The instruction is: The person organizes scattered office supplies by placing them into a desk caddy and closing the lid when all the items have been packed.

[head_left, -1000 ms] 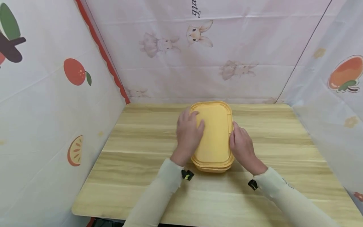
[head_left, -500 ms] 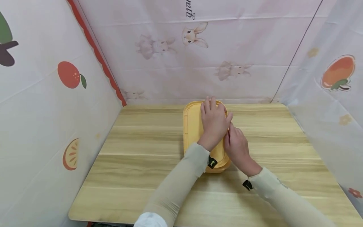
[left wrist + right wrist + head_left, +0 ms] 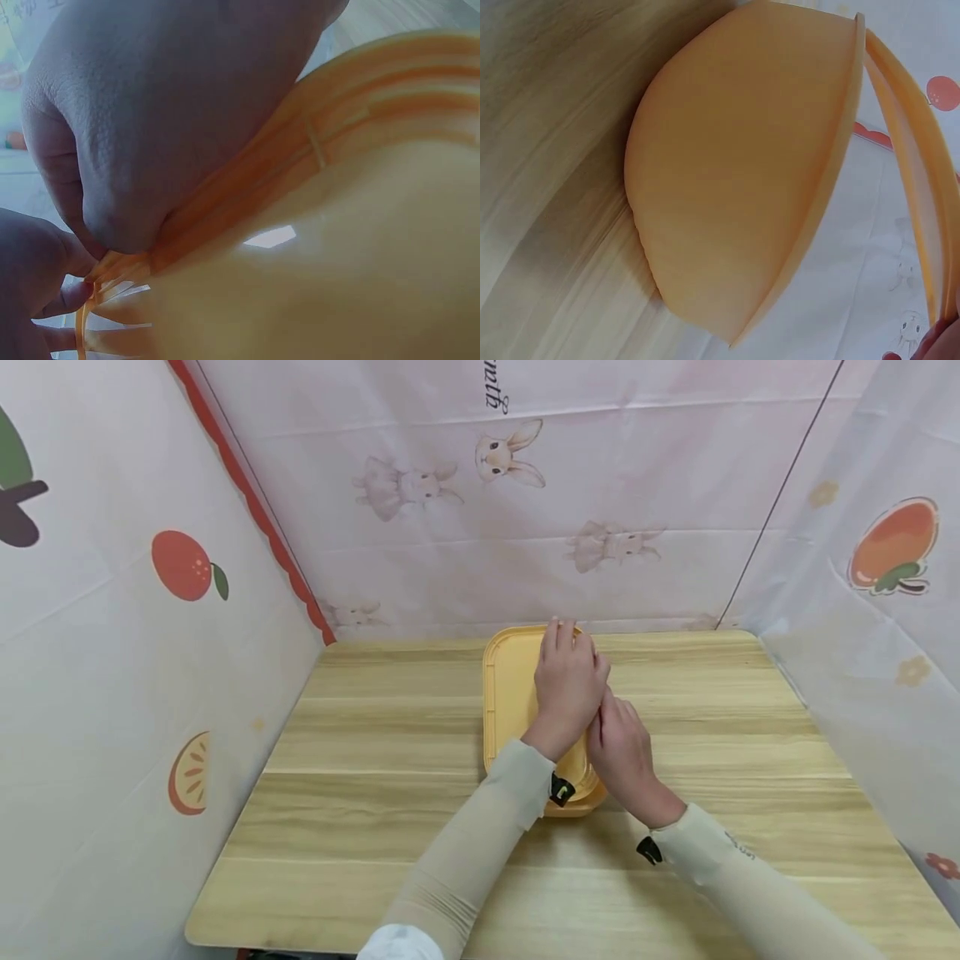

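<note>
A yellow plastic food container (image 3: 573, 812) stands on the table, its matching lid (image 3: 513, 693) over it. The right wrist view shows the lid (image 3: 919, 165) tilted up from the container (image 3: 735, 150), with a gap that widens toward the fingers at lower right. My left hand (image 3: 566, 685) reaches across the lid and grips its far right corner. Beside it my right hand (image 3: 624, 747) pinches the lid's right edge. In the left wrist view the curled right hand (image 3: 172, 112) is on the rim, close to the left fingers (image 3: 30, 277). The container's inside is hidden.
The wooden table (image 3: 360, 827) runs back to a printed cloth wall (image 3: 450, 577) just behind the container. Cloth panels with fruit pictures also stand at the left (image 3: 90, 693) and right (image 3: 840, 635).
My left hand has moved from the lid's left side across to its far right corner, beside my right hand. My right hand has stayed at the lid's right edge. The head view has shifted slightly.
</note>
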Tool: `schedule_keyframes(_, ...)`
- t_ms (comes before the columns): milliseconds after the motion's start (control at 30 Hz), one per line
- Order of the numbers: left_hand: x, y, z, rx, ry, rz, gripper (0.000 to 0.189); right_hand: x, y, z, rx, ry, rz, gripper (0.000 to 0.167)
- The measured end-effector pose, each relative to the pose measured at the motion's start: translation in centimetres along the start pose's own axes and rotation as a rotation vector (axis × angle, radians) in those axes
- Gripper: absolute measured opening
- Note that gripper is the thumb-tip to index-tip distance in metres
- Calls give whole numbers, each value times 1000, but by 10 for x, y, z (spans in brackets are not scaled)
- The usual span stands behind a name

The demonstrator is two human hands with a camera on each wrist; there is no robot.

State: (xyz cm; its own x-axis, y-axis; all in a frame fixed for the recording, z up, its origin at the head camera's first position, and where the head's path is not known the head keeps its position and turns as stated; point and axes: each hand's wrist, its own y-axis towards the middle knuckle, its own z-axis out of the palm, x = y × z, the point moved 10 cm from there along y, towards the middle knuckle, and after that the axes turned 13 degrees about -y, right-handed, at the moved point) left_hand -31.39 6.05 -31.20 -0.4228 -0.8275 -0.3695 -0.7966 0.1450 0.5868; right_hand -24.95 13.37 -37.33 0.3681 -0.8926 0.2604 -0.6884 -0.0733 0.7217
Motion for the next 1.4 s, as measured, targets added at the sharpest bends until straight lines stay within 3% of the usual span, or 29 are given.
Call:
schedule_keyframes(233, -2, 1, -13, -40, -35, 37, 15, 4, 1, -4, -11, -6, -3, 36)
schedule_keyframes(400, -4, 1, -38, -94, -179, 53, 12, 10, 7, -20, -58, 6, -5, 40)
schedule_keyframes(533, -3, 0, -64, -131, -337, 55, 12, 17, 13, -35, -72, 83, -16, 46)
schedule_keyframes(767, 7, -8, -91, -103, -546, -6, 13, 32, 21, -63, -157, 215, -108, 52)
schedule_keyframes(967, 13, -19, -100, -63, -562, -46, 15, 27, 20, -61, -110, 227, -79, 46)
schedule_keyframes(1233, 25, -28, -121, -36, -462, -87, 20, 1, 13, -43, 34, 174, 44, 38)
schedule_keyframes(1400, 38, -33, -129, -16, -528, -113, 18, -13, 11, -34, 112, 180, 112, 39)
